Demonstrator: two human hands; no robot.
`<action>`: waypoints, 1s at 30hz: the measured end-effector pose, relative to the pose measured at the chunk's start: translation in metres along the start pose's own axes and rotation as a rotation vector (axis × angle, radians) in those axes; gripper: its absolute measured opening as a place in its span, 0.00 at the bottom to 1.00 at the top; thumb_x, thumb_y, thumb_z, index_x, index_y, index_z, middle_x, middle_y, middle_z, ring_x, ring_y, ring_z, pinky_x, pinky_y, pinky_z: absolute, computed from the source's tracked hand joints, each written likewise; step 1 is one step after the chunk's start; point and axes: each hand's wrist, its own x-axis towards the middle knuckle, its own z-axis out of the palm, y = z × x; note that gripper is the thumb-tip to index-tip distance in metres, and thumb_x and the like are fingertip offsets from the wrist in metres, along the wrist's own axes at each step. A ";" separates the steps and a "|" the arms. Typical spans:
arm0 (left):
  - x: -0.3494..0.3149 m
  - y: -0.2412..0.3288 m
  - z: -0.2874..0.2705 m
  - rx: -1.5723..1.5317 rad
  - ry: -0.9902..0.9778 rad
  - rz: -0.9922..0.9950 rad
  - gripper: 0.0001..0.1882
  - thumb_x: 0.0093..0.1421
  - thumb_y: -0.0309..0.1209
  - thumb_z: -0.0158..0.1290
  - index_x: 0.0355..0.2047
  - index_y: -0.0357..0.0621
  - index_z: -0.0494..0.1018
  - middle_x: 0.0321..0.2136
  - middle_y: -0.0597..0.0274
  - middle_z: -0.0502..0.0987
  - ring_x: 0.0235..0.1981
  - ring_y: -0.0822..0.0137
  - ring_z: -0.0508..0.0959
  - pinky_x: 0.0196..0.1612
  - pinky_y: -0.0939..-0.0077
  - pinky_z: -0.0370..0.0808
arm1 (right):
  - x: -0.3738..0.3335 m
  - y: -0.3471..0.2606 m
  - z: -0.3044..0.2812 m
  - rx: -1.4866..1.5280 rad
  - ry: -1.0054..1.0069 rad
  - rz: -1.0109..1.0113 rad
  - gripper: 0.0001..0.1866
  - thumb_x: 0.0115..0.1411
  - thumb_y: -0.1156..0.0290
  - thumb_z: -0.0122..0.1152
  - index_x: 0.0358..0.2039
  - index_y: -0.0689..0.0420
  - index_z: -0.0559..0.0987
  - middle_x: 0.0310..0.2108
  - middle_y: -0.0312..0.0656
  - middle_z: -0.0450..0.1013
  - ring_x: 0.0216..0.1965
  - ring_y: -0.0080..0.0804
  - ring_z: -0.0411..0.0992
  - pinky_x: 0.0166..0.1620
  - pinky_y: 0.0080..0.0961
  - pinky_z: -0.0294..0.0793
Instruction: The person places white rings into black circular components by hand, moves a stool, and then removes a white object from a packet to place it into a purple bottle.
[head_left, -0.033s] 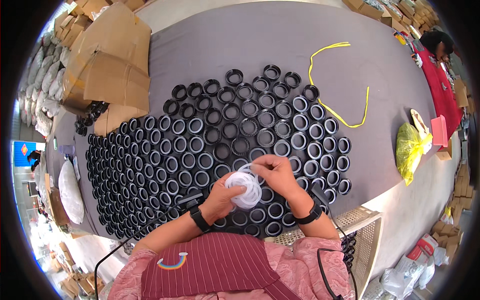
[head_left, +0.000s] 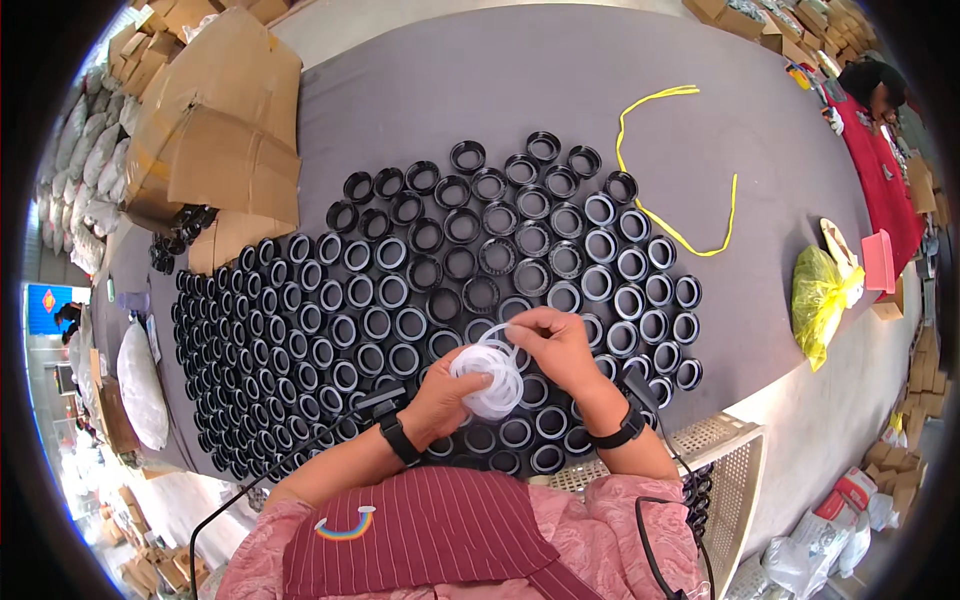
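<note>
A bundle of thin translucent white rings (head_left: 486, 385) rests in my left hand (head_left: 440, 400), the thumb pressed over it. My right hand (head_left: 553, 345) pinches the edge of one white ring (head_left: 497, 336) at the top right of the bundle. That ring stands partly out from the others. Beneath both hands, many short black ring-shaped caps (head_left: 409, 320) lie on the grey-covered table (head_left: 420, 80). Those on the left and right show a pale rim inside, while several caps (head_left: 461, 225) in the upper middle look all black.
A large cardboard box (head_left: 225, 120) stands at the left of the table, with black parts by its opening. A yellow strip (head_left: 690, 240) and a yellow bag (head_left: 822, 295) lie to the right. A cream plastic crate (head_left: 735, 480) is beside me. Another person in red (head_left: 880, 170) is far right.
My right hand has shifted very slightly, and the pinched ring stands a little farther from the bundle. My left hand looks still.
</note>
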 end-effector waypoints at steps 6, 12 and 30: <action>0.001 -0.004 -0.013 0.021 0.005 -0.031 0.22 0.50 0.20 0.54 0.47 0.35 0.65 0.39 0.56 0.74 0.40 0.61 0.77 0.46 0.64 0.75 | 0.022 -0.002 -0.042 -0.078 0.350 -0.031 0.07 0.53 0.72 0.63 0.30 0.62 0.81 0.22 0.32 0.74 0.24 0.14 0.67 0.29 0.15 0.65; 0.000 -0.002 -0.013 -0.023 0.082 -0.055 0.22 0.49 0.20 0.55 0.46 0.37 0.66 0.39 0.56 0.75 0.40 0.61 0.77 0.46 0.62 0.75 | 0.090 0.031 -0.141 0.059 0.710 -0.125 0.08 0.57 0.71 0.58 0.32 0.64 0.78 0.19 0.33 0.71 0.16 0.16 0.65 0.20 0.14 0.65; 0.011 -0.001 -0.016 -0.048 0.140 -0.022 0.21 0.48 0.22 0.58 0.44 0.39 0.68 0.38 0.57 0.75 0.39 0.61 0.77 0.45 0.63 0.75 | 0.195 0.059 -0.205 -0.026 0.889 0.017 0.09 0.53 0.77 0.56 0.35 0.62 0.79 0.23 0.37 0.74 0.18 0.20 0.69 0.20 0.18 0.68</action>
